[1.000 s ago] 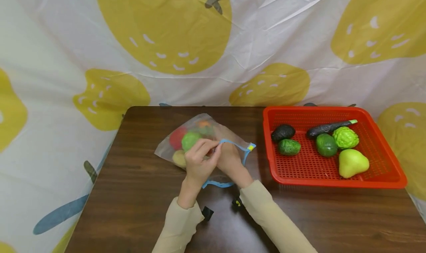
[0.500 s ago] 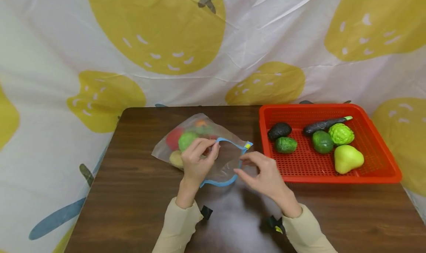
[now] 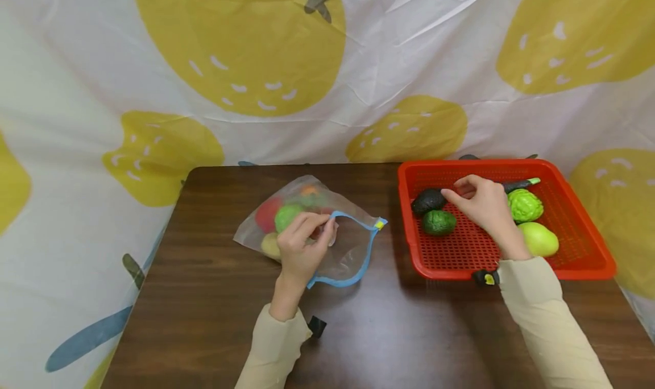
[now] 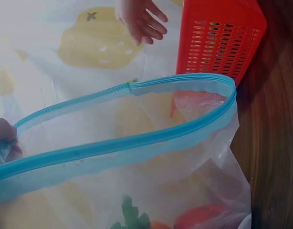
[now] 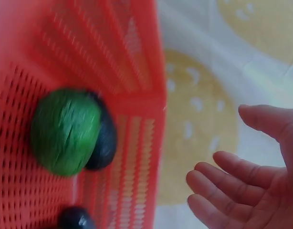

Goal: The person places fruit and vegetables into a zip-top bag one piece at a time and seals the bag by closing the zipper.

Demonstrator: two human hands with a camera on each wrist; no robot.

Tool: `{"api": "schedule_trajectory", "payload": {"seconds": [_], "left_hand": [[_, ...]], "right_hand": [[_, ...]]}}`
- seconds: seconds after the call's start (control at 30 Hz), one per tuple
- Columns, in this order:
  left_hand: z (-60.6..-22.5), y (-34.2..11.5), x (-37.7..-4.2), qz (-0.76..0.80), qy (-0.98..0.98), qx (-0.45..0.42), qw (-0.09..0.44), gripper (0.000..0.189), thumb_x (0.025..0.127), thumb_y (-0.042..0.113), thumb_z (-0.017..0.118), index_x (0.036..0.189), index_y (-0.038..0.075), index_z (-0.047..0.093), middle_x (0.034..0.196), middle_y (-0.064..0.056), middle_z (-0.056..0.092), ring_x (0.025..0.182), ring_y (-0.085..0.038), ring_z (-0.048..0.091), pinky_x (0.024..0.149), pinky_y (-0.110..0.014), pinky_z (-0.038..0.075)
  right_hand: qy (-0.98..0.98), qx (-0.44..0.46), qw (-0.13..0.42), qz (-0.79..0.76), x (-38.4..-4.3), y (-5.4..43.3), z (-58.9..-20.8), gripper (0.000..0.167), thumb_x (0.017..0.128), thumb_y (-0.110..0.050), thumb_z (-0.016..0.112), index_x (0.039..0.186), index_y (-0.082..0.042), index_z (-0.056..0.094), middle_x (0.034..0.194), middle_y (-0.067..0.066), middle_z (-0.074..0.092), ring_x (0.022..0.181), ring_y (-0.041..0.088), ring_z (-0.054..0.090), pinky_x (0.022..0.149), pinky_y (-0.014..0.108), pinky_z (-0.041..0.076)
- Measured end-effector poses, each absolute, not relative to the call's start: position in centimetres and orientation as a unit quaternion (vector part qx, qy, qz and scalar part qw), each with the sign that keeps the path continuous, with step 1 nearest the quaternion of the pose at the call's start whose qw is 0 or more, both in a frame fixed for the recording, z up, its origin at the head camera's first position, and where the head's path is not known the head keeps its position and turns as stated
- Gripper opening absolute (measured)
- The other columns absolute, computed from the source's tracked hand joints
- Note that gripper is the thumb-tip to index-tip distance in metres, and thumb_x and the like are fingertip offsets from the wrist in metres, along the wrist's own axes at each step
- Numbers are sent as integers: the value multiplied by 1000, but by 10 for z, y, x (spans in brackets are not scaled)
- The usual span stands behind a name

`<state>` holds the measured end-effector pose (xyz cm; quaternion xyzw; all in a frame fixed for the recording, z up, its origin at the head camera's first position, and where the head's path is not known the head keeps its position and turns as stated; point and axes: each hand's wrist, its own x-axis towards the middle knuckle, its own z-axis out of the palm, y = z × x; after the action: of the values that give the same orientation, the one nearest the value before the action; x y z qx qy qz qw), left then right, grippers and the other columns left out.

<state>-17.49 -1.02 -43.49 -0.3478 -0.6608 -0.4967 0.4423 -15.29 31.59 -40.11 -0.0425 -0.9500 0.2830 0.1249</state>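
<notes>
My left hand (image 3: 302,247) pinches the blue-edged opening of a clear zip bag (image 3: 353,252) lying on the table. The bag's mouth gapes toward the right. Through the plastic show a red piece (image 3: 268,214), a green round one (image 3: 288,215) and a pale yellow one (image 3: 271,244). Over the red basket (image 3: 430,272) hovers my right hand (image 3: 486,207), fingers spread and holding nothing. Nearest to it are a dark avocado (image 3: 427,200) and a green avocado (image 3: 439,223); in the right wrist view the green avocado (image 5: 65,131) partly covers the dark one.
Also in the basket are a dark eggplant-like vegetable (image 3: 519,185), partly behind the right hand, a light green leafy head (image 3: 525,205) and a yellow-green pear (image 3: 539,240). A fruit-print cloth (image 3: 286,139) hangs behind the brown table (image 3: 204,298).
My right hand has come out of the bag and moved right, over the basket. The left hand keeps its pinch on the bag's rim.
</notes>
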Motion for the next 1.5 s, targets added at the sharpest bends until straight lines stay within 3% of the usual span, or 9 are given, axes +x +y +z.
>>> {"api": "schedule_trajectory", "payload": {"seconds": [0.17, 0.33, 0.4, 0.47, 0.6, 0.7, 0.9, 1.2, 1.5], "left_hand": [[-436, -11, -176, -496, -658, -349, 446, 4, 77, 0, 70, 74, -2, 70, 69, -8, 62, 55, -16, 55, 48, -23, 47], [-435, -11, -176, -498, -657, -350, 444, 9, 80, 3, 68, 74, -2, 70, 69, -9, 61, 55, -16, 54, 48, -23, 47], [-434, -11, -176, -499, -657, -351, 443, 10, 81, 4, 68, 74, -3, 70, 69, -8, 61, 55, -16, 54, 48, -24, 47], [-433, -11, -175, -499, -658, -350, 442, 10, 81, 3, 68, 73, -3, 69, 69, -8, 61, 55, -16, 55, 48, -24, 47], [-432, -12, -175, -498, -660, -349, 442, 2, 76, -2, 70, 74, -2, 70, 69, -8, 61, 55, -16, 55, 48, -23, 47], [-432, -12, -175, -499, -661, -349, 439, 3, 73, -5, 72, 74, -2, 70, 70, -8, 61, 55, -16, 55, 49, -23, 47], [-433, -13, -175, -501, -664, -346, 435, 6, 80, 2, 69, 75, -1, 70, 69, -8, 61, 55, -16, 55, 49, -24, 47], [-434, -13, -177, -504, -662, -347, 433, 7, 81, 2, 68, 74, -1, 70, 69, -8, 61, 54, -16, 54, 46, -27, 47], [-425, -14, -182, -491, -667, -336, 448, 5, 74, -3, 71, 72, 0, 68, 66, -8, 59, 53, -15, 51, 47, -22, 45]], "right_hand": [[-964, -67, 58, 250, -176, 335, -405, 49, 86, -41, 64, 98, 6, 65, 91, 23, 66, 77, 34, 61, 68, 48, 48], [-969, -95, -62, 218, -193, 341, -414, 56, 83, -56, 59, 60, -5, 57, 53, 6, 52, 50, 23, 52, 49, 35, 45], [-968, -100, -114, 200, -199, 339, -417, 58, 82, -60, 57, 55, -9, 50, 48, 1, 44, 46, 22, 50, 45, 31, 42], [-968, -91, -158, 173, -204, 336, -418, 59, 81, -61, 57, 62, -5, 54, 56, 6, 49, 55, 26, 55, 47, 32, 44], [-963, -73, -214, 144, -212, 329, -422, 70, 80, -60, 59, 92, 9, 62, 90, 24, 61, 76, 31, 58, 59, 38, 48], [-960, -77, -232, 133, -216, 325, -426, 73, 79, -58, 60, 101, 12, 60, 99, 28, 60, 81, 33, 59, 66, 42, 49], [-961, -88, -233, 117, -218, 321, -431, 76, 77, -59, 62, 106, 11, 58, 106, 30, 58, 86, 35, 59, 71, 46, 50], [-957, -96, -254, 101, -218, 314, -436, 86, 74, -55, 68, 122, 14, 48, 124, 36, 48, 103, 42, 55, 84, 52, 47], [-946, -98, -279, 136, -217, 314, -436, 69, 73, -36, 76, 112, 15, 52, 107, 29, 56, 88, 35, 57, 76, 45, 51]]}}
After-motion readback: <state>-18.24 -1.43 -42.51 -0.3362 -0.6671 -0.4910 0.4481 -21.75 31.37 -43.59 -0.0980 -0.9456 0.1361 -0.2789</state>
